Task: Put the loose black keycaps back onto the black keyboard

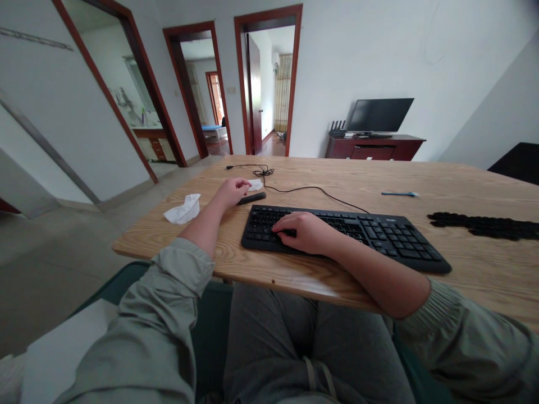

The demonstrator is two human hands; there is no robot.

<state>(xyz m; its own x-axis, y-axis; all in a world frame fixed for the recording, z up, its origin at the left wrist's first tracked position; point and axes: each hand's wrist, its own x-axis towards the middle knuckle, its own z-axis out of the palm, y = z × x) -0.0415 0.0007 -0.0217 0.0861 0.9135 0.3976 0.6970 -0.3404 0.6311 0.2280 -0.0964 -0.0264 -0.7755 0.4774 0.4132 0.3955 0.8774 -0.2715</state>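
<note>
A black keyboard lies at a slant on the wooden table. My right hand rests over its left half, thumb and fingers drawn together around a small dark gap; whether a thing is held there or only keys show through is unclear. Beyond the keyboard's left end is my left hand, its fingers curled and pressed together. Its fingertips reach the edge of a small white tissue, and I cannot tell whether they grip it. Just beside that hand lies a short black bar-like piece.
A crumpled white tissue lies near the left edge of the table. The keyboard's black cable runs to a tied bundle at the back. Rightward are a blue brush-like stick and a row of loose black pieces.
</note>
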